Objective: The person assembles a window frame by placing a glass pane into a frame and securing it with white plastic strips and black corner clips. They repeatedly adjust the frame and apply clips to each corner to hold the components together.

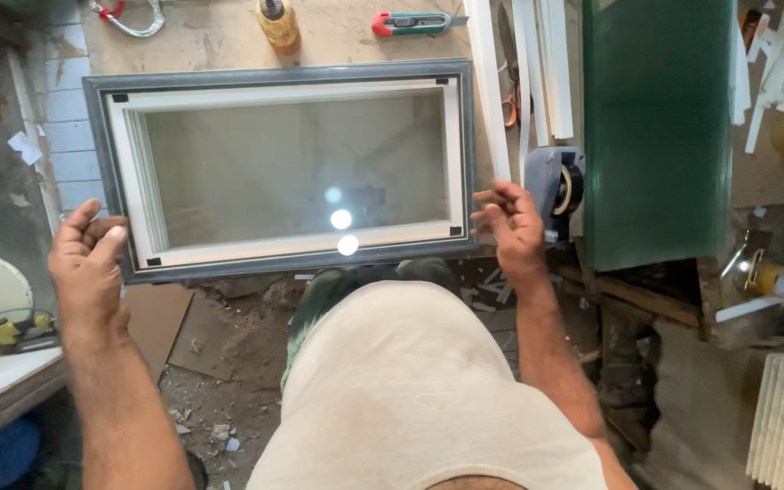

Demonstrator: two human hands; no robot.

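Bare hands flank a grey frame [285,170] on the desk [210,41]: left hand [90,263] curled loosely at its near-left corner, right hand [512,222] half-open beside its near-right corner, gripping nothing. Tape dispenser [555,186] sits just right; cutter [410,23] lies beyond.

Frame [283,77]: grey moulding, smooth, satin sheen; white matt inner liner. Glass pane [301,168]: glossy, reflecting lamp spots. Workbench [210,36]: raw plywood, scuffed, stained. Green board [655,127]: smooth, dull. White strips [487,82]: smooth, painted-looking. Tape dispenser [553,186]: grey plastic.
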